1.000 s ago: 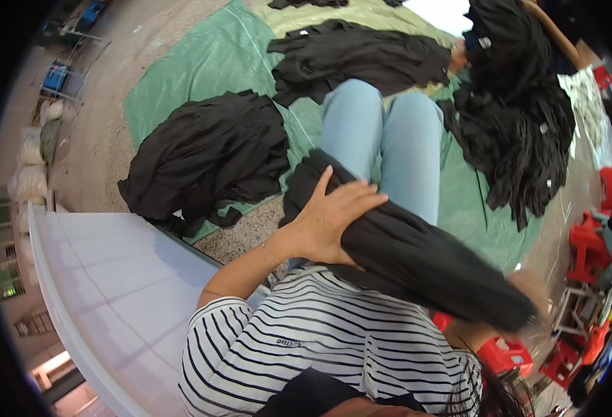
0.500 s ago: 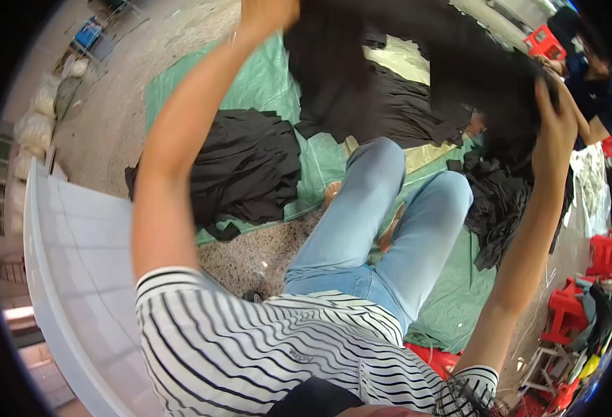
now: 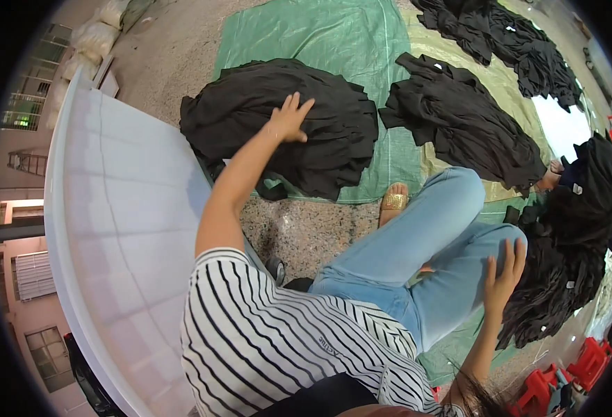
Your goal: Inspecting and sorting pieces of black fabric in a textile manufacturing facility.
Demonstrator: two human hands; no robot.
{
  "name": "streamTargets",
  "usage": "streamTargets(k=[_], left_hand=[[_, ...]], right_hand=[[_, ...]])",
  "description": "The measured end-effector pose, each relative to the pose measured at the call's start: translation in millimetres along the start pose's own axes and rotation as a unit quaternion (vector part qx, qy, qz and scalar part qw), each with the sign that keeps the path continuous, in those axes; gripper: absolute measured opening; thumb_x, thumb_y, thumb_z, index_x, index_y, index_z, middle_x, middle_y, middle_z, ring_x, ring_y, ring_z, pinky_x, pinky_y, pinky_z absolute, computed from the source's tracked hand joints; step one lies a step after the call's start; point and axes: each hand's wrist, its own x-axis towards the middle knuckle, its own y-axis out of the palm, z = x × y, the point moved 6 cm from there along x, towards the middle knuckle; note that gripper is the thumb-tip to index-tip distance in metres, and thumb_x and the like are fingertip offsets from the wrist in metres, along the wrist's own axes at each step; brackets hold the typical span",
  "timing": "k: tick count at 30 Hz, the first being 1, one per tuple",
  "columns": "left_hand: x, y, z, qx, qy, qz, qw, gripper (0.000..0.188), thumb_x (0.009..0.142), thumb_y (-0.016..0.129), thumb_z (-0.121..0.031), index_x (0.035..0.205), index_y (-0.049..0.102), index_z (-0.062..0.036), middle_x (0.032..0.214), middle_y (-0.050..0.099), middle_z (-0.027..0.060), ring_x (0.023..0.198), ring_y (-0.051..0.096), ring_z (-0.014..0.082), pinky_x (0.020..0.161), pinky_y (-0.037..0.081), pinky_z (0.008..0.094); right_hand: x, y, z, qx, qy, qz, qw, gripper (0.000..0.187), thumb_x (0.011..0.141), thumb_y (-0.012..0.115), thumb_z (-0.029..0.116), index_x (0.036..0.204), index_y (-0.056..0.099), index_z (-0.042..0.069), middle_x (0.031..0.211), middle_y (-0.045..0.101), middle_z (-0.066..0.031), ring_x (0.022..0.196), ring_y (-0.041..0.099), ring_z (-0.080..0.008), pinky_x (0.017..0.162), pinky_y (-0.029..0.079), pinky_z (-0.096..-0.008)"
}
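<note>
A broad pile of black garments (image 3: 333, 139) lies on the green tarp (image 3: 313, 31) to the left of my knees. My left hand (image 3: 290, 119) rests over the top of this pile, fingers spread and nothing in them. Near my right knee is my right hand (image 3: 504, 274), its fingers stretched out along the jeans (image 3: 403, 243) and holding nothing. A second heap of black garments (image 3: 466, 118) lies ahead of my knees on a yellowish sheet (image 3: 434, 156). To the right of my right hand, more black garments (image 3: 549, 292) are bunched up.
A large white panel (image 3: 132, 229) rises close on my left. Further black garments (image 3: 507, 42) lie at the far right. Red plastic stools (image 3: 591, 361) stand at the lower right. Another person's hand (image 3: 550, 175) shows beside the garments on the right.
Both hands were raised, holding up a black garment. It has left my hands; the left is down on the left pile and the right by my knee. The view has turned left.
</note>
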Motion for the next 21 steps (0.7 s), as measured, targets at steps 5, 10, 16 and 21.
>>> streamTargets(k=[5,10,16,21], left_hand=[[-0.1,30.8,-57.2,0.064,0.012,-0.079,0.995,0.128,0.054,0.091,-0.039,0.153,0.010,-0.0392,0.161,-0.001,0.0129,0.148,0.004,0.0363,0.105,0.023,0.0704],[62.1,57.9,-82.1,0.115,0.008,-0.083,0.990,0.121,0.063,0.088,-0.030,0.151,0.006,-0.0464,0.161,-0.001,0.0109,0.147,0.007,0.0366,0.099,0.023,0.0772],[101.6,72.1,-56.4,0.071,0.017,-0.175,0.982,0.077,0.078,0.065,-0.007,0.146,0.036,-0.0264,0.098,0.064,0.0121,0.094,0.062,0.0318,0.087,0.043,0.0537],[86.1,27.5,13.1,-0.358,0.037,-0.146,0.921,0.038,0.067,0.077,-0.021,0.101,0.069,-0.0049,0.100,0.069,0.0170,0.093,0.066,0.0352,0.080,0.051,0.0377]], right_hand=[[-34.0,-10.4,11.8,-0.165,0.062,-0.055,0.983,0.047,0.087,0.064,0.015,0.133,0.055,0.009,0.151,0.034,-0.0159,0.141,0.026,-0.0391,0.114,0.023,-0.0480],[-51.3,-23.1,-1.7,-0.222,0.099,-0.047,0.969,0.046,0.088,0.063,0.017,0.133,0.055,0.010,0.152,0.033,-0.0155,0.141,0.026,-0.0385,0.114,0.023,-0.0495],[-53.8,-28.7,-6.0,-0.236,0.145,-0.054,0.959,0.045,0.089,0.062,0.017,0.134,0.055,0.010,0.151,0.034,-0.0148,0.140,0.027,-0.0385,0.113,0.024,-0.0500],[-47.2,-26.0,2.0,-0.230,0.143,-0.050,0.961,0.045,0.089,0.062,0.017,0.133,0.056,0.011,0.151,0.034,-0.0144,0.140,0.027,-0.0375,0.114,0.023,-0.0499]])
